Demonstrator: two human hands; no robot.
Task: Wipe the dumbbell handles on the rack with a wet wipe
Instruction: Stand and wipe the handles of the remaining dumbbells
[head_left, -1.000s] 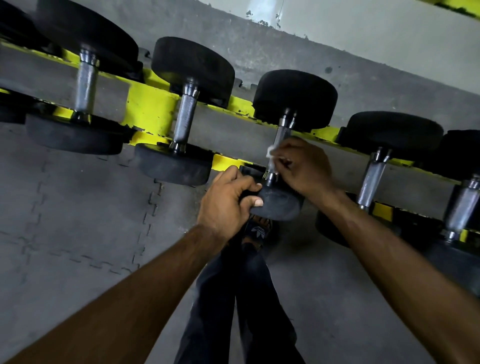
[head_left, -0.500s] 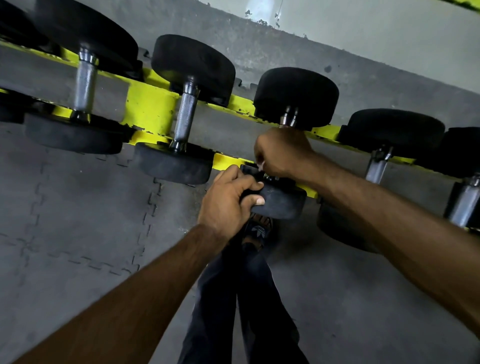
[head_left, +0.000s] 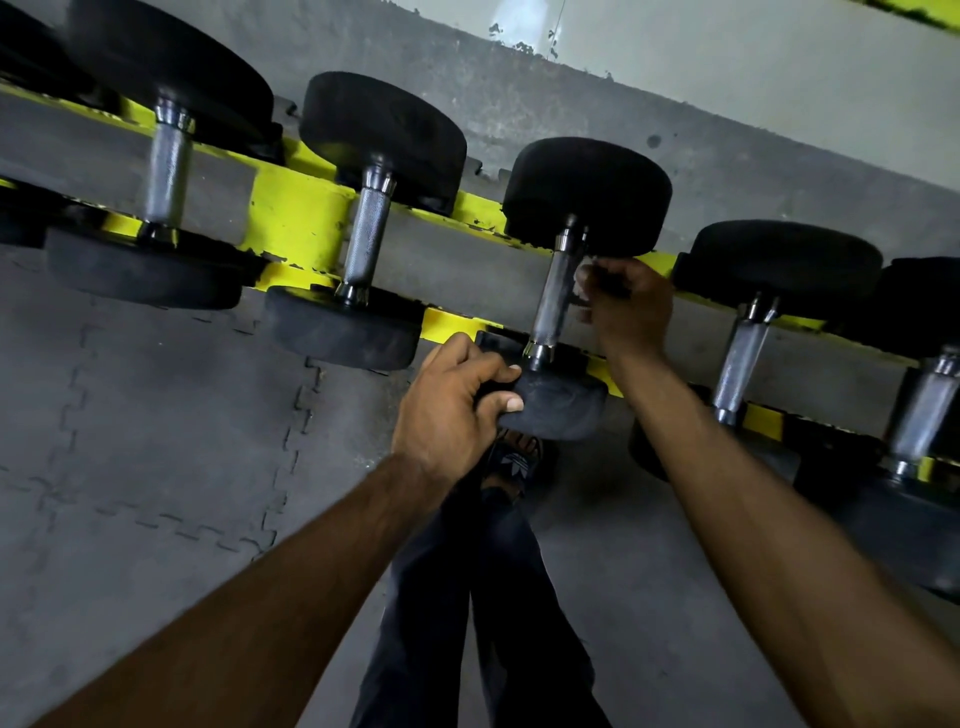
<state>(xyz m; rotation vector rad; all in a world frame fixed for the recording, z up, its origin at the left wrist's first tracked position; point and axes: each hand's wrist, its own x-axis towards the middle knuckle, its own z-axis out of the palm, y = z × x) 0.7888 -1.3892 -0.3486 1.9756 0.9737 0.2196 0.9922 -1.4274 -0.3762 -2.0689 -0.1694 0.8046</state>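
Note:
Several black dumbbells lie across a yellow rack. My left hand grips the near head of the middle dumbbell. Its metal handle is bare and fully in sight. My right hand is just right of the handle, at its upper part, fingers curled; a sliver of pale wet wipe shows at the fingertips, mostly hidden by the hand. The fingertips sit next to the handle; I cannot tell whether they touch it.
A dumbbell handle lies to the left and another handle to the right of the one I hold. Grey puzzle floor mats lie below. My legs and a sandalled foot stand under the rack.
My right hand has come off the handle, moving up and to the right; the handle it covered half a second ago is now uncovered. My left hand has kept its grip on the near head.

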